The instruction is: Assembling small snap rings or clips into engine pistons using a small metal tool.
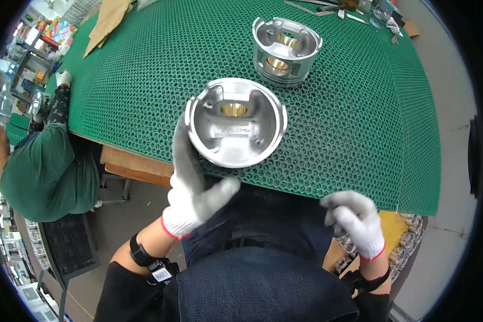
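Note:
A silvery metal piston point(236, 145) with its hollow side up is at the near part of the green mat. My left hand point(190, 182), in a white and grey glove, holds it from the left; the fingers reach behind its rim and the thumb stands apart below. A brass-coloured bushing shows inside it. A second piston point(284, 75) stands hollow side up on the mat, just behind and to the right. My right hand point(357, 220), gloved too, is curled near the mat's front edge, slightly blurred; the inside of its grip is hidden.
The green honeycomb mat point(349, 134) covers the table. More pistons point(408, 241) sit below its right front edge. Brown paper point(107, 24) lies at the far left; small tools and a clear bottle point(381, 15) are at the far right. A co-worker point(43, 166) sits at the left.

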Demonstrator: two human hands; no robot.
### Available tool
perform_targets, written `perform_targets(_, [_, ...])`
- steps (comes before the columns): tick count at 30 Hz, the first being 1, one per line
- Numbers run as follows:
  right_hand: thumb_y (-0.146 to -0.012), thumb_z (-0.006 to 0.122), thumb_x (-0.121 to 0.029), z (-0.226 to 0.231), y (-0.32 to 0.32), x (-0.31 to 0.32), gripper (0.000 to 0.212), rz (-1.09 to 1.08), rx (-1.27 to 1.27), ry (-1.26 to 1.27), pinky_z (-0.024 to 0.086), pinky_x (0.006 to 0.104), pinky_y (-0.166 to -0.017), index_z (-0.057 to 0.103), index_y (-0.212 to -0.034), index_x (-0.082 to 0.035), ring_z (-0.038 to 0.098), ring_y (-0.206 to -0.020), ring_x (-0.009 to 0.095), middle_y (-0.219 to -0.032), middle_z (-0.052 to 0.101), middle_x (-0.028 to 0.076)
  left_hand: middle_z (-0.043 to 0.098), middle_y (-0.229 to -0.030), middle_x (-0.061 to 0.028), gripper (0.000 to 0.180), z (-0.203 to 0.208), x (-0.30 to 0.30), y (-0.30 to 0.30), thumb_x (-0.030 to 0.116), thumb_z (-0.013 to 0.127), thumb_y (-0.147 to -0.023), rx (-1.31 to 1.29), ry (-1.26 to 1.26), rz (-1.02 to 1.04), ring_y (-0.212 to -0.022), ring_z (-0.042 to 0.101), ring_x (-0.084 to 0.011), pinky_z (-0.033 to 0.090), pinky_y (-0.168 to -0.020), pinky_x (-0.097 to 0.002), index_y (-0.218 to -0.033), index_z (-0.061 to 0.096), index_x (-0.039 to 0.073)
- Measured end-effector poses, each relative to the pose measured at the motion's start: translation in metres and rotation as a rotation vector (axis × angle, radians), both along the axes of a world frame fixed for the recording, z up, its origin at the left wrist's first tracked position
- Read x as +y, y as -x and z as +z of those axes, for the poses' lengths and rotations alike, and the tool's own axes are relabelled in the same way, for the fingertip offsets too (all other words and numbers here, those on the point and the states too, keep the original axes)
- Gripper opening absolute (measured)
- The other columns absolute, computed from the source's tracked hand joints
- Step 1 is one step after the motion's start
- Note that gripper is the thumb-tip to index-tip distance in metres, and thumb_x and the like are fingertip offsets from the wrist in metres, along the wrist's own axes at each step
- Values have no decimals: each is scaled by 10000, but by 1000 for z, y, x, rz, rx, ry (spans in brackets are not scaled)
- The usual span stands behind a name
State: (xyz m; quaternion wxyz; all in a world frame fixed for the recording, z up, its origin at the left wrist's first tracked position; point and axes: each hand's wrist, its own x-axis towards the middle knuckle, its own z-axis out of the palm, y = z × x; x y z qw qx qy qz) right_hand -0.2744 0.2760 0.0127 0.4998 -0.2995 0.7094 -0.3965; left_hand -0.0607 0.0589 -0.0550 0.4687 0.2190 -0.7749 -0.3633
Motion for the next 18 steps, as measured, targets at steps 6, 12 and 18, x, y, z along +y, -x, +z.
perform_targets(6, [-889, 580, -135, -13, -20, -20, 308, 120, -311, 0, 463, 217, -548, 671, -1123, 44, 559, -597, 77, -792, 690, 87, 602, -1231, -240, 1270, 16, -12, -25, 221, 951, -538, -245, -196, -45, -1185, 582, -277, 452, -1025, -392, -1510, 178, -47])
perform_targets(12, [-900, 563, -262, -41, -10, 32, 412, -197, -305, 50, 451, 207, -518, 630, -1128, 74, 559, -589, 84, -775, 673, 116, 620, -1271, -145, 605, 25, -64, -5, 114, 768, -778, -390, -1, -136, -1206, 583, -268, 459, -1047, -374, -1336, 550, 35])
perform_targets(18, [-914, 556, -398, -19, -11, -4, 444, -237, -106, 303, 343, 192, -436, 650, -857, 32, 458, -475, 50, -701, 643, 72, 633, -1219, -153, 476, 95, -38, 60, 155, 737, -722, -501, 655, -373, -1117, 618, -341, 489, -965, -412, -1166, 617, 35])
